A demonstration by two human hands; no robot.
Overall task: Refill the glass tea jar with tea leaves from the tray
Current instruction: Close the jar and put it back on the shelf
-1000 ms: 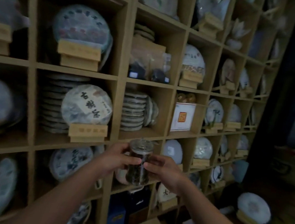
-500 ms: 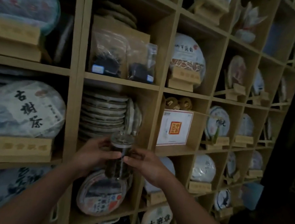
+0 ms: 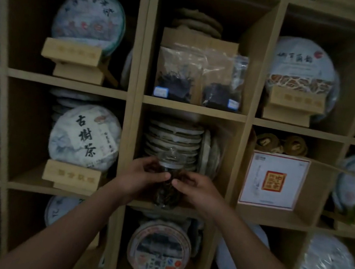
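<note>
Left hand (image 3: 143,176) and right hand (image 3: 196,189) curl round the glass tea jar (image 3: 169,178), lidded, dark leaves inside, held before the stacked tea cakes (image 3: 173,138) cubby. Rigid, fragile, probably slick; grip mid-body, not the lid

Upright lidded glass tea jar (image 3: 168,179) holds dark leaves.

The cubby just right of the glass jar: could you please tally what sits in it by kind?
White cardboard box with a red square seal: 1
Round brown tea lumps resting on top of it: 2
Total: 3
</note>
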